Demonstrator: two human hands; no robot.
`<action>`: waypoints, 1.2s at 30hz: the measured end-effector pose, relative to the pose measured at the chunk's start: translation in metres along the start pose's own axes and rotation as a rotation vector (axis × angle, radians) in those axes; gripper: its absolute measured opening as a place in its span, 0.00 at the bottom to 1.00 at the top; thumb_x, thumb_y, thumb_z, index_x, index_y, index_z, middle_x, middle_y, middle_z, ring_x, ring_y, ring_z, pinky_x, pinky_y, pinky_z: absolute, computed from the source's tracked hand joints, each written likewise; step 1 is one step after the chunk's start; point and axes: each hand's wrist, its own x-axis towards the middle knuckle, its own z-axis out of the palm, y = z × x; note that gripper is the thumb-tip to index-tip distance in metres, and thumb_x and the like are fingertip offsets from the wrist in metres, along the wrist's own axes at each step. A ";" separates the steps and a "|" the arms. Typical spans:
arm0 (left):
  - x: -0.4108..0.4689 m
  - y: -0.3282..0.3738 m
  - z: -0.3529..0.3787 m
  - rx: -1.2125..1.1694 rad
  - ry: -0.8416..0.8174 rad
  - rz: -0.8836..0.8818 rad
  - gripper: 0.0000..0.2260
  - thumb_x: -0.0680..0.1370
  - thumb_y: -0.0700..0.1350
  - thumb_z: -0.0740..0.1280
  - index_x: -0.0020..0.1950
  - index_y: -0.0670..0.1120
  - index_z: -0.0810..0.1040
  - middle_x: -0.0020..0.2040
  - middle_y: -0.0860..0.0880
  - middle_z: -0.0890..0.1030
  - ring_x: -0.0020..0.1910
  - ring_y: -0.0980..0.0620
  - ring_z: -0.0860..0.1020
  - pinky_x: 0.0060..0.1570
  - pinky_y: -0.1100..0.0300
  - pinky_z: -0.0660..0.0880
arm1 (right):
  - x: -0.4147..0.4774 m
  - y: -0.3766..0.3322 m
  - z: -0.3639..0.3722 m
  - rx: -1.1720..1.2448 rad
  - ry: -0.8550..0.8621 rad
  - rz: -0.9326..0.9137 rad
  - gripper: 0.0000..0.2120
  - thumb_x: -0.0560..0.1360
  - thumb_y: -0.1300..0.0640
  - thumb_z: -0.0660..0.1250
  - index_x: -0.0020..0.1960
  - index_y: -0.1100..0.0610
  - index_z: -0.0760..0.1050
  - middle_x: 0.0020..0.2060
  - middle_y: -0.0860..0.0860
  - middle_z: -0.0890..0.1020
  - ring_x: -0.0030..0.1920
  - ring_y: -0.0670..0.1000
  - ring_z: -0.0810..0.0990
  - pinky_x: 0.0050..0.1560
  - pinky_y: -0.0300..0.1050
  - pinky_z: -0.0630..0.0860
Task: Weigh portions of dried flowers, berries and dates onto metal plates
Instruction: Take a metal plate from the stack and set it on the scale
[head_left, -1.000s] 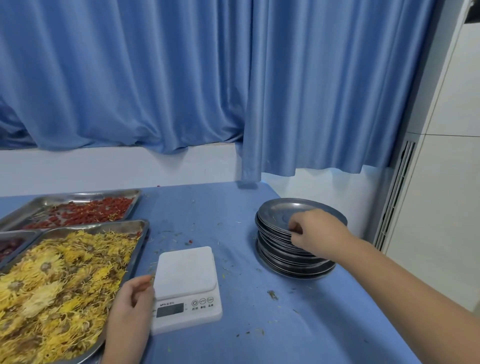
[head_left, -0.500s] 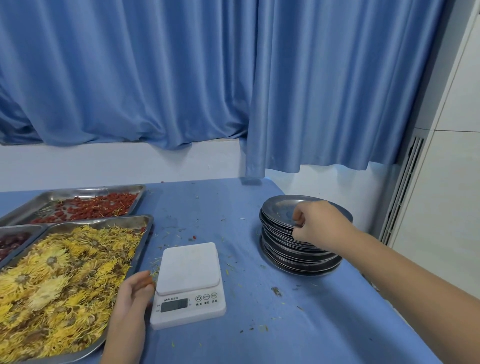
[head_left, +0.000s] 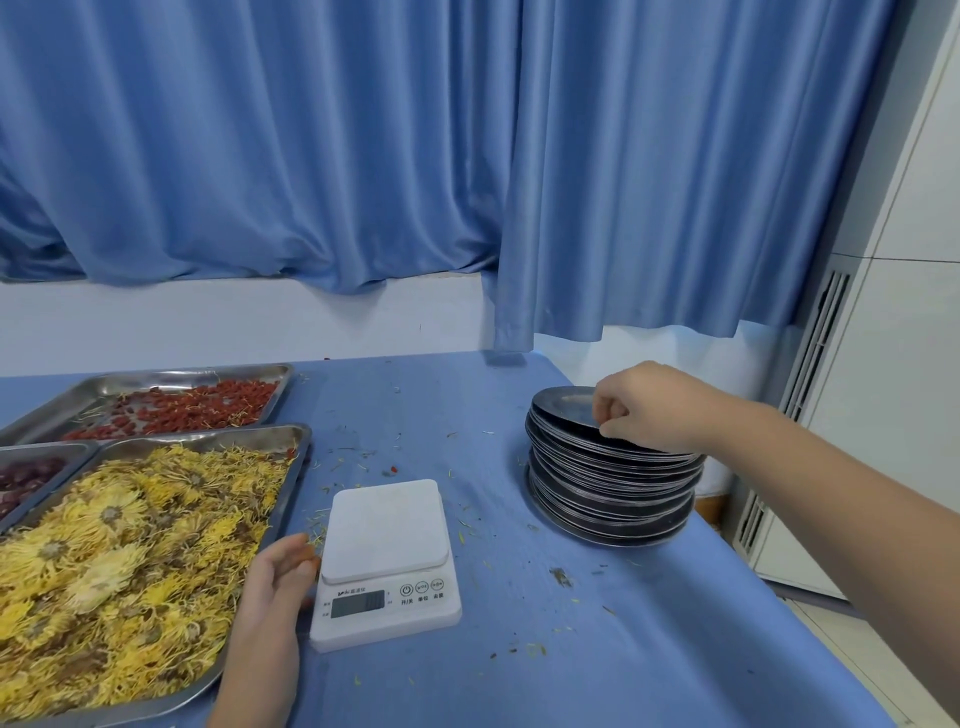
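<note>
The rim of the top plate (head_left: 563, 410) of the stack of metal plates (head_left: 610, 493) on the desk (head_left: 649, 649) was pinched in the right hand (head_left: 647, 408); the left hand (head_left: 278, 584), grip loose and empty, was laid against the scale (head_left: 387, 564).

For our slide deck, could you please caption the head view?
Right hand grips the top plate of the stack; left hand rests beside the empty scale.

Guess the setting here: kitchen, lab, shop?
Probably a makeshift food-portioning station in an ordinary room, not a proper kitchen. Cues: a cloth-covered table against a curtained window, bulk metal trays of dried yellow flowers and red berries, a digital scale, a stack of metal plates.
</note>
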 end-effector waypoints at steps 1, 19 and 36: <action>-0.001 0.001 0.000 -0.004 -0.003 -0.001 0.10 0.83 0.38 0.59 0.60 0.49 0.72 0.55 0.52 0.77 0.58 0.46 0.75 0.61 0.43 0.70 | 0.000 -0.002 0.001 -0.080 0.032 -0.019 0.06 0.70 0.57 0.65 0.42 0.46 0.72 0.37 0.44 0.79 0.42 0.51 0.77 0.41 0.43 0.72; -0.005 -0.001 -0.002 0.036 -0.019 -0.023 0.08 0.82 0.47 0.61 0.54 0.60 0.76 0.57 0.55 0.79 0.55 0.54 0.78 0.47 0.54 0.72 | -0.010 -0.043 0.014 -0.373 0.650 -0.055 0.08 0.64 0.69 0.71 0.33 0.64 0.72 0.31 0.58 0.73 0.29 0.60 0.73 0.27 0.43 0.56; -0.013 0.004 0.002 -0.057 0.038 0.068 0.35 0.70 0.71 0.53 0.68 0.49 0.71 0.63 0.49 0.78 0.60 0.50 0.78 0.56 0.51 0.75 | -0.007 -0.167 0.123 -0.195 0.663 -0.619 0.15 0.50 0.67 0.73 0.29 0.56 0.70 0.27 0.51 0.71 0.23 0.51 0.66 0.22 0.40 0.55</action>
